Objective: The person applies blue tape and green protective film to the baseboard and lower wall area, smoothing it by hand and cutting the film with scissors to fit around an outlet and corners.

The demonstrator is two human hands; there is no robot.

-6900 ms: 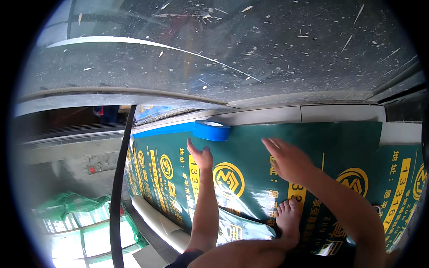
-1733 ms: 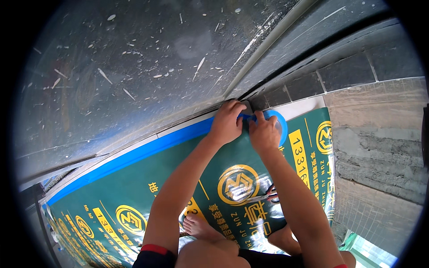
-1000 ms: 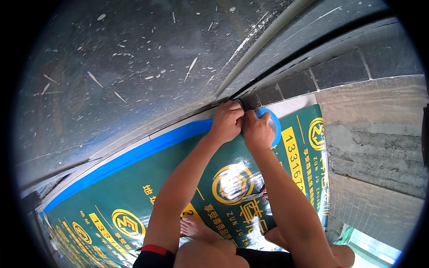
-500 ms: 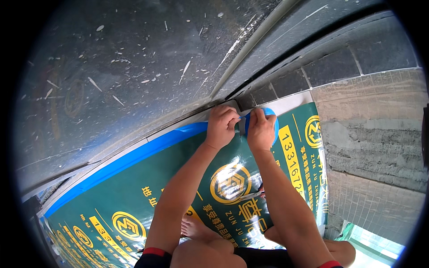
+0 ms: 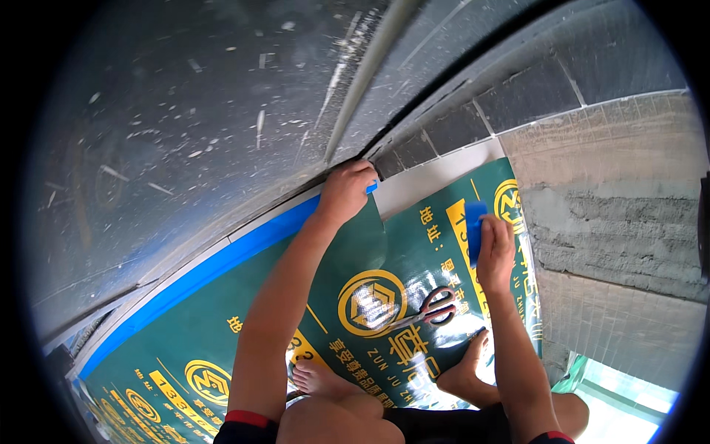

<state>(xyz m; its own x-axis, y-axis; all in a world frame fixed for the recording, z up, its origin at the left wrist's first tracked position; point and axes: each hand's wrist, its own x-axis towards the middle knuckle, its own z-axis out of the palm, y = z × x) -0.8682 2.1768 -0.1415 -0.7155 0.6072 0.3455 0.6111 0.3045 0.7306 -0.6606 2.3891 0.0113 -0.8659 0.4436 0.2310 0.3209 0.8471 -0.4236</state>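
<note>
My left hand [image 5: 347,194] is at the corner of the green sheet, its fingers closed on the loose end of a blue tape strip [image 5: 251,240]. That strip runs along the sheet's left edge, beside the dark panel. My right hand [image 5: 497,251], farther right above the green protective sheet [image 5: 340,244], grips a roll of blue tape [image 5: 475,235], seen nearly edge-on. No tape stretches between the two hands. A pair of scissors [image 5: 438,307] with dark and red handles lies on the sheet between my forearms.
A large dark, paint-spotted panel [image 5: 200,96] rises along the left and far side. Dark tiles [image 5: 529,89] and a rough, partly tiled wall [image 5: 606,229] border the far right. My bare feet [image 5: 470,370] stand on the printed sheet. A pale strip [image 5: 440,174] shows past its far edge.
My right hand has moved right and nearer with the tape roll, away from my left hand. The tape between them has parted. My left hand shifted slightly left, and the scissors came into fuller view.
</note>
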